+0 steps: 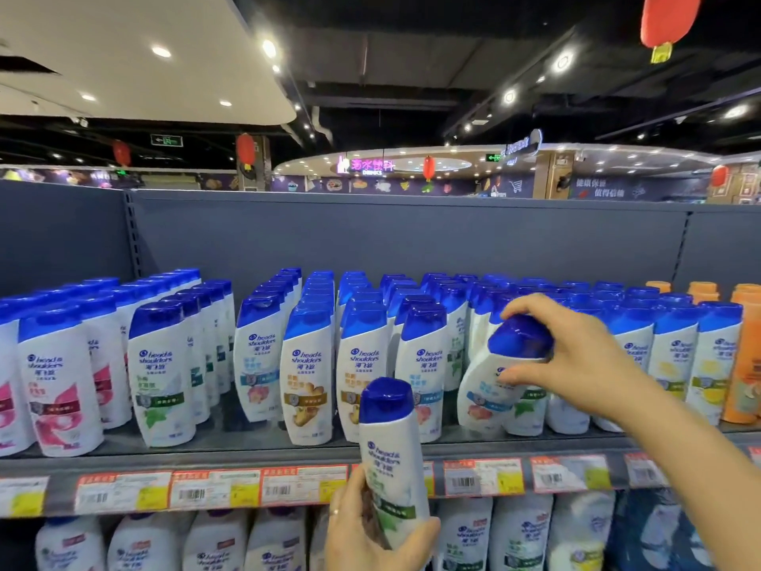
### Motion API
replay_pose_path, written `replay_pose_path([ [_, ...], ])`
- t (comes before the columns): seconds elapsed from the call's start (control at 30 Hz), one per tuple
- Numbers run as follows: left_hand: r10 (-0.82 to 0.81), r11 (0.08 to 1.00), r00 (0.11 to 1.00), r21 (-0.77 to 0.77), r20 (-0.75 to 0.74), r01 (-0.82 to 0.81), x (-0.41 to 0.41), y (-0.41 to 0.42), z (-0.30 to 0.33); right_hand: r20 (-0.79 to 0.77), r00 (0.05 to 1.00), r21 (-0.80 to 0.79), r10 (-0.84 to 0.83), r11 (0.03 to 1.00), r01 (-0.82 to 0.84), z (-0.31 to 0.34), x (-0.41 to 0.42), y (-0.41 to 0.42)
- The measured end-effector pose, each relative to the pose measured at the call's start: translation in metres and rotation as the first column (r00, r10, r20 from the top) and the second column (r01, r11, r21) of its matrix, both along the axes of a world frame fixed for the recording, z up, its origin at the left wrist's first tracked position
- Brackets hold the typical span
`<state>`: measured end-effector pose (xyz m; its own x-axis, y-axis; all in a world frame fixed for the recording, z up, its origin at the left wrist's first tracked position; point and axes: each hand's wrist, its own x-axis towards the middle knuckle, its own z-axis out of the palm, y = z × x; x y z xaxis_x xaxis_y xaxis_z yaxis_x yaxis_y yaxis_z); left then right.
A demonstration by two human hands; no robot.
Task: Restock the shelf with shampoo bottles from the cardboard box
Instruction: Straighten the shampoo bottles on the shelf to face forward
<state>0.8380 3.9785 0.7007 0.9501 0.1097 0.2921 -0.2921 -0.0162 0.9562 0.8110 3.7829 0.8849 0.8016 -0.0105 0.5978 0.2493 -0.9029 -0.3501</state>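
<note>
Her right hand [576, 356] pinches a tilted bottle [500, 377] by its cap; jostled neighbours may topple. The left hand [370, 529] grips another bottle [391, 459].

Supermarket, price-tagged shelf [288, 455], drinks sign [372, 166]

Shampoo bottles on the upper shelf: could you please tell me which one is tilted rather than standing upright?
The bottle with the blue label band, gripped around its cap by the right hand, leans left at the shelf front; its neighbours stand upright.
</note>
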Motion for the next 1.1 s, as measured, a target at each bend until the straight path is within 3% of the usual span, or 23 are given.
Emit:
replay_pose_path([
  [0.1, -0.024, 0.999, 1.000, -0.026, -0.001, 0.024, -0.007, -0.022, 0.004, 0.171, 0.985, 0.082, 0.025, 0.996, -0.040, 0.016, -0.037, -0.018],
  [0.17, -0.073, 0.996, 0.997, -0.046, 0.012, 0.073, -0.011, -0.039, 0.011, 0.199, 0.980, 0.063, 0.028, 0.997, -0.041, 0.023, -0.056, -0.031],
  [0.33, -0.075, 0.996, 0.990, 0.063, 0.120, 0.068, -0.014, -0.090, 0.036, 0.095, 0.995, 0.012, 0.039, 0.999, -0.040, 0.019, -0.084, -0.055],
  [0.53, 0.051, 0.988, 0.978, 0.134, 0.204, -0.080, 0.007, -0.139, 0.064, 0.106, 0.994, 0.029, 0.026, 0.999, -0.029, 0.006, -0.099, -0.096],
  [0.77, 0.236, 0.939, 0.961, 0.221, 0.144, -0.264, 0.024, -0.151, 0.060, 0.092, 0.992, 0.038, 0.081, 0.996, -0.085, 0.005, -0.107, -0.119],
  [1.1, 0.328, 0.906, 0.943, 0.261, 0.062, -0.333, 0.030, -0.160, 0.056, -0.027, 0.982, 0.087, 0.186, 0.979, -0.183, -0.004, -0.093, -0.130],
])
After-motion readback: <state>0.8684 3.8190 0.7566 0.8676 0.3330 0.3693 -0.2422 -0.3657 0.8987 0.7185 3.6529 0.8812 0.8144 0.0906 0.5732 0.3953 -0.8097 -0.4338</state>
